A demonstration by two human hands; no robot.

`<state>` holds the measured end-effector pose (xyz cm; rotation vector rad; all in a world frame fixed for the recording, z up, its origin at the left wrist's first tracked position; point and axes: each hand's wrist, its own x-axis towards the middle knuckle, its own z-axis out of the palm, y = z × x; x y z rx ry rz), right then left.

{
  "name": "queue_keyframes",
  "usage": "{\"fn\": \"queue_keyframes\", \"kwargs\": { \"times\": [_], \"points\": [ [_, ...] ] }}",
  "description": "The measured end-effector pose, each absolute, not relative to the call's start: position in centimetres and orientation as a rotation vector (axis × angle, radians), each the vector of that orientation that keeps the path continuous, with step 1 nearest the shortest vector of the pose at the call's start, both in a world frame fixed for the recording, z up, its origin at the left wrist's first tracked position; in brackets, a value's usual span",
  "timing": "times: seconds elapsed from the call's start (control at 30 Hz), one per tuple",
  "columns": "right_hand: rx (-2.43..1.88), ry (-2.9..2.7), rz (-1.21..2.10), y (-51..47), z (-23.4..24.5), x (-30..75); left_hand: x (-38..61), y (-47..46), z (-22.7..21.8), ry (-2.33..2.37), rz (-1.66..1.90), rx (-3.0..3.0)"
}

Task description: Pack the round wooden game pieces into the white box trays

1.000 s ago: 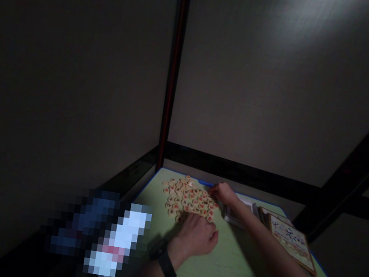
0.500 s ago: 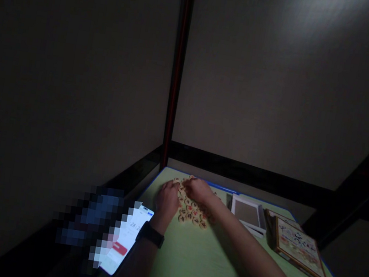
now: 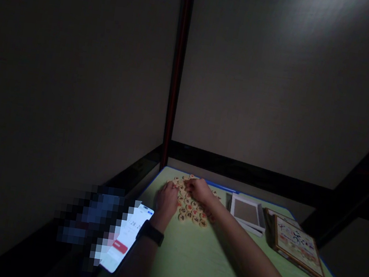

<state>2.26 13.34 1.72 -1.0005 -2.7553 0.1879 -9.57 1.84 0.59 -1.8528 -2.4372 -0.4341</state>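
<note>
Several round pale game pieces (image 3: 191, 212) with red and black marks lie in a cluster at the far left of a green table (image 3: 207, 267). My left hand (image 3: 166, 200), with a dark watch on its wrist, rests on the left side of the cluster, fingers curled down over the pieces. My right hand (image 3: 199, 189) lies on the far part of the cluster, its fingers bent onto the pieces. The dim light hides whether either hand holds a piece.
A lit phone (image 3: 125, 241) lies at the table's left edge. A white open box (image 3: 247, 212) and a decorated box lid (image 3: 295, 245) sit at the right. Dark walls and a post (image 3: 177, 70) close in the far corner.
A second ago my left hand lay at the cluster's near side and my right at its right. Both have moved to the cluster's far-left part. In the last half second, barely any motion.
</note>
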Motion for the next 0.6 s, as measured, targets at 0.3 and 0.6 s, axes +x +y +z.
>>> {"fn": "queue_keyframes", "kwargs": {
  "times": [0.3, 0.6],
  "points": [
    [-1.016, -2.785, 0.087, 12.4, 2.2, 2.4, -9.2, 1.9, 0.1, -2.393, -0.416, -1.889],
    [-1.013, -2.879, 0.03, 10.5, 2.8, 0.7, -9.0, 1.5, 1.1, -2.448, -0.4, -1.919]
  ]
}}
